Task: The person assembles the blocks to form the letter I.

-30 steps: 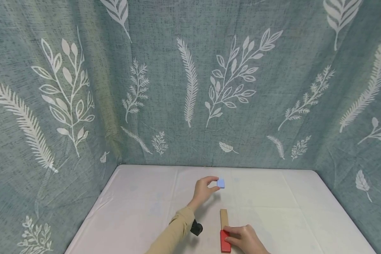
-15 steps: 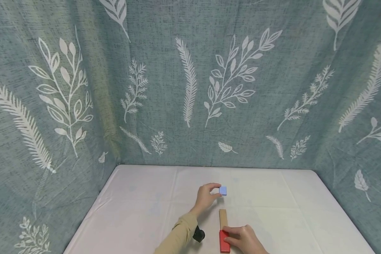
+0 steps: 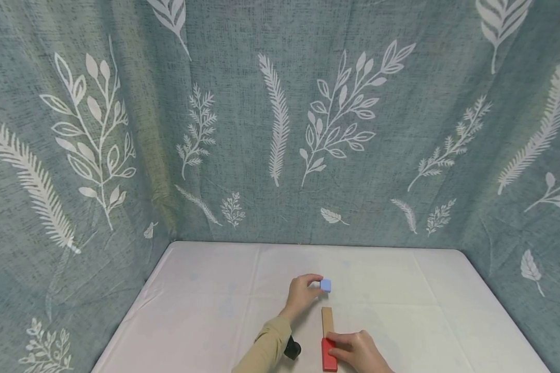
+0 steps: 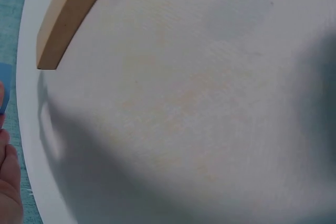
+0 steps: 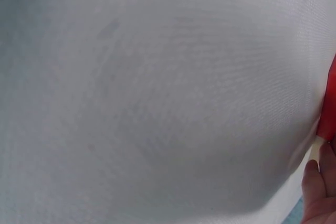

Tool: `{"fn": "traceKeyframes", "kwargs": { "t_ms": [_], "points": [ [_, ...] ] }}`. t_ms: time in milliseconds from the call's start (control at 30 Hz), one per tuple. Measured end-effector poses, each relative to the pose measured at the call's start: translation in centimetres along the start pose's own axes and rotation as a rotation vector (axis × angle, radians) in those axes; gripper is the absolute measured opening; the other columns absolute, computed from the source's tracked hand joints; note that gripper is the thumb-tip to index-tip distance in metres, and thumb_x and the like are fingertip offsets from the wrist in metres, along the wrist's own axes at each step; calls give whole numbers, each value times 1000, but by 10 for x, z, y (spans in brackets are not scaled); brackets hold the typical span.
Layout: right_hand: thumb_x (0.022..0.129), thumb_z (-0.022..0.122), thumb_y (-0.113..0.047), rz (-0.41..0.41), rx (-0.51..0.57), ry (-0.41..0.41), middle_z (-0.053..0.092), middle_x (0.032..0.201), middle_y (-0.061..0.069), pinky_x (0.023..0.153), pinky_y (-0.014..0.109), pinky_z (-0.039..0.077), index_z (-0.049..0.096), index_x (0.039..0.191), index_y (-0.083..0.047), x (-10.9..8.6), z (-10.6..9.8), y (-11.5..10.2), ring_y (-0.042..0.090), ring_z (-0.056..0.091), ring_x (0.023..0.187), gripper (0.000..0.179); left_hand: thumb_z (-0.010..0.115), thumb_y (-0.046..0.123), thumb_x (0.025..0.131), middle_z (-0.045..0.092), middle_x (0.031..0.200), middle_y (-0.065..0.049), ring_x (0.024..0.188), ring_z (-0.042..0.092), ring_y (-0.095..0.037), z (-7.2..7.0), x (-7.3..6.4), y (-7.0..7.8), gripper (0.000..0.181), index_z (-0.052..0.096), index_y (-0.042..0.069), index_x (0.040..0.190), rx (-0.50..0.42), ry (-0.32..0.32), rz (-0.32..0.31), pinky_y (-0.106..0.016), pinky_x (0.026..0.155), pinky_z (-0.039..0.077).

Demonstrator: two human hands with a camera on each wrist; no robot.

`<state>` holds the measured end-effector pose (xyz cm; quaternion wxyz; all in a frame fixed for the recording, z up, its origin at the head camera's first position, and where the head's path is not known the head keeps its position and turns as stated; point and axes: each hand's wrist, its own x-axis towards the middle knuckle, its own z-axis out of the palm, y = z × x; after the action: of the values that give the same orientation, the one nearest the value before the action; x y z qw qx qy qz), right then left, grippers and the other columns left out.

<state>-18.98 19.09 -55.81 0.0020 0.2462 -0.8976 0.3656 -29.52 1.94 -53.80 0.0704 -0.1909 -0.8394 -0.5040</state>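
Out over the table my left hand (image 3: 300,296) pinches a small blue block (image 3: 325,286) between thumb and fingers. Only part of that blue block (image 4: 4,88) and the fingers shows at the left edge of the left wrist view. Nearer to me, my right hand (image 3: 361,355) grips a red block (image 3: 329,362) from its right side. A plain wooden block (image 3: 327,321) lies in line with the red one, at its far end, pointing away from me. The right wrist view has the red block (image 5: 329,103) at its right edge, fingertips against it.
A white cloth covers the table (image 3: 401,311). A leaf-patterned green curtain (image 3: 242,129) hangs behind it and along both sides. A small black device (image 3: 292,349) sits at the left wrist.
My left hand has come back toward me and lower with the blue block, now closer to the far end of the wooden block. The right hand keeps its hold on the red block.
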Motion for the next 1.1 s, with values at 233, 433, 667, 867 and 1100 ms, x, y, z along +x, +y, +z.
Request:
{"fn": "traceKeyframes", "kwargs": {
  "t_ms": [233, 433, 667, 867, 1100],
  "points": [
    [83, 71, -27, 12, 8, -2, 73, 102, 9, 73, 19, 59, 71, 108, -2, 0, 0, 0, 13, 68, 95, 35, 73, 1, 76, 71, 104, -15, 104, 65, -33, 6, -4, -5, 26, 70, -1, 102, 24, -15, -38, -46, 92, 54],
    [83, 72, -26, -12, -1, 20, 73, 100, 9, 71, 18, 59, 72, 107, -1, -1, 1, 1, 12, 68, 93, 34, 74, 3, 75, 72, 104, -13, 103, 65, -31, 9, -8, -9, 27, 70, 1, 102, 81, -22, -70, -46, 92, 53],
    [83, 71, -27, -13, 2, 23, 73, 99, 10, 69, 18, 59, 72, 106, -1, -1, 2, 1, 12, 69, 91, 35, 74, 4, 75, 72, 102, -12, 100, 66, -29, 12, -10, -10, 27, 70, 0, 101, 109, -10, -79, -43, 91, 53],
    [84, 70, -31, 4, 5, 1, 73, 101, 10, 71, 19, 59, 71, 108, -2, 0, 2, 1, 14, 69, 93, 37, 76, 4, 73, 73, 98, -11, 96, 67, -28, 14, -11, -13, 26, 71, 1, 98, 135, 6, -48, -40, 88, 54],
    [84, 70, -31, -6, 13, 8, 73, 101, 10, 71, 21, 60, 71, 108, -2, 0, 2, 1, 14, 69, 93, 38, 76, 5, 74, 73, 100, -10, 99, 67, -28, 15, -10, -17, 26, 71, 2, 99, 123, 4, -48, -40, 89, 54]
  ]
}}
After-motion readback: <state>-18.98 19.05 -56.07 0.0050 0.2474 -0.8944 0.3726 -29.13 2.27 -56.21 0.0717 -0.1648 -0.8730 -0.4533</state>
